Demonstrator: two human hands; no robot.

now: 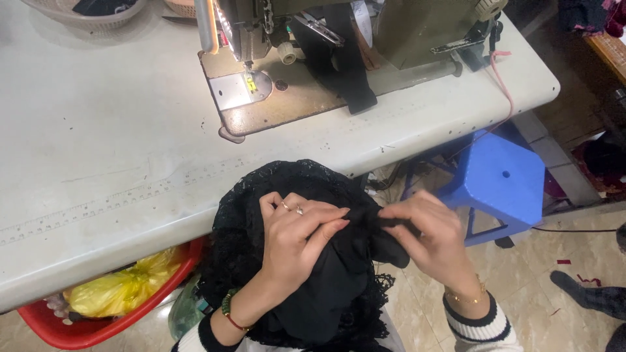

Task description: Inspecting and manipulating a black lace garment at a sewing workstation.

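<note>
- A sewing room is showing here, with a big pale desk and a tiled floor beside it.
- Nearest to the camera, a pile of black lace cloth is lying in the person's lap, just under the desk's front edge.
- The left hand is resting on top of the cloth, fingers curled and pinching a small fold of smooth black fabric.
- The right hand is pinching the same fold from the other side, so both hands are closed on it.
- The fold is sitting between the two hands and is running sideways, left to right. Both hands are touching it, so neither one is nearer.
- A red basket with a yellow bag is sitting under the desk, left of the lap.
- A blue plastic stool is standing on the floor to the right.
- Farther off, a sewing machine is sitting on the desk, straight ahead of the hands and well apart from them.
</note>
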